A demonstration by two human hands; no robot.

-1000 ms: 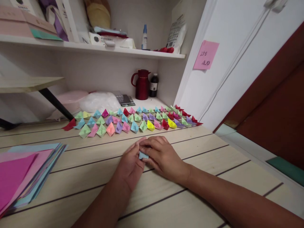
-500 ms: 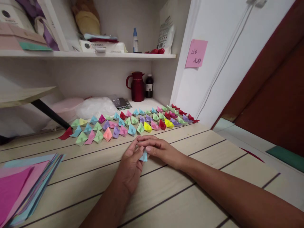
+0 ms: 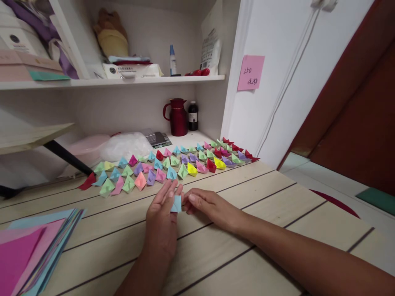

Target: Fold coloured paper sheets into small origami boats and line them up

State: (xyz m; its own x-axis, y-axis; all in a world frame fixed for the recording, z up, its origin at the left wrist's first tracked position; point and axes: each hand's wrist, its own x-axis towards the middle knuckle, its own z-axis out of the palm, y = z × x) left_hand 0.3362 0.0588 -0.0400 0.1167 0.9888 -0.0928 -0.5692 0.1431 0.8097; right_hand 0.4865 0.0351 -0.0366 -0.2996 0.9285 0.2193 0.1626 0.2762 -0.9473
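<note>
A small square of folded light-blue paper (image 3: 176, 204) is pinched in my left hand (image 3: 162, 213), under the thumb with the fingers stretched out behind it. Flap creases show on its face. Close to the paper's right edge is my right hand (image 3: 212, 207), its fingers curled in toward the thumb. I cannot tell whether its fingertips touch the paper or hold anything. Beyond both hands stand several rows of small folded paper boats (image 3: 171, 173) in many colours.
A stack of coloured paper sheets (image 3: 37, 246) lies at the left on the striped wooden table (image 3: 247, 255). Behind the boats, a shelf holds a red jug (image 3: 178, 118), a dark bottle (image 3: 193, 116) and a clear plastic bag (image 3: 126, 146). A pink note (image 3: 251, 72) hangs on the wall.
My right hand has drawn off the top of the paper to its right side. The paper now lies face-on as a flat square, and my left fingers have straightened. The view has tilted slightly.
</note>
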